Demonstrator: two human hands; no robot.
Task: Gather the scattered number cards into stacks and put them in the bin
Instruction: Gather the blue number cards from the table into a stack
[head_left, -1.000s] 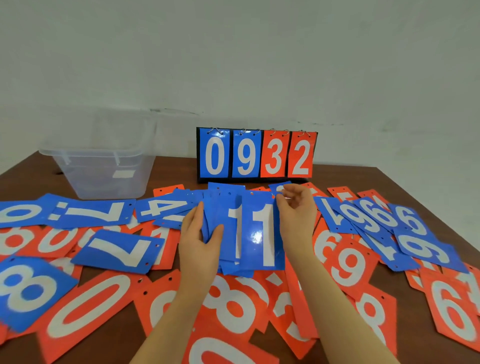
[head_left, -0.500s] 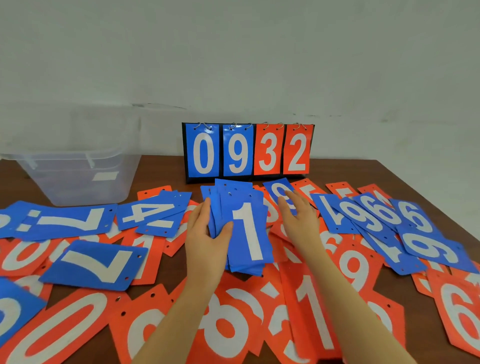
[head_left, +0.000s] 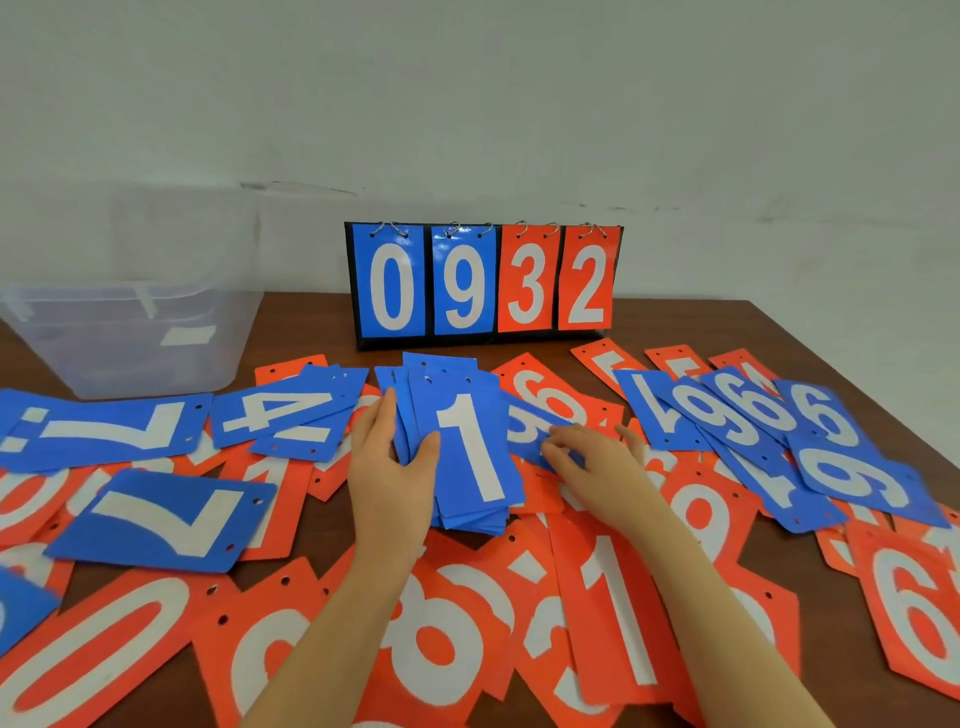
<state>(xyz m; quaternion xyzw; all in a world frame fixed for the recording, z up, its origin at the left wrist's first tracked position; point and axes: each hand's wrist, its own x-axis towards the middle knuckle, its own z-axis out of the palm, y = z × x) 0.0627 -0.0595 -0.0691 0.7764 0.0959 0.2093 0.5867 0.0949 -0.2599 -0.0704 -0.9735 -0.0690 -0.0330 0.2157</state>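
Nearest the camera, large orange plastic number cards with white digits lie overlapping across the dark brown wooden table, a zero, an eight and a one among them. To the left, a loose blue plastic card showing a white seven lies on top of orange ones.

Just beyond, the left hand grips a stack of blue plastic number cards whose top card shows a white 1; the thumb presses on the face of that card and the fingers curl around the stack's left edge. The stack is slightly fanned at its far end. Beside it, the right hand is lowered onto a single blue card that lies on the table just right of the stack, its fingertips pinching at that card's edge.

Further right, a row of overlapping blue cards with nines and sixes spreads towards the table's edge. To the left, blue cards showing a four lie on the pile.

At the far left stands a clear plastic bin. Against the pale wall stands a black flip scoreboard reading 0932.
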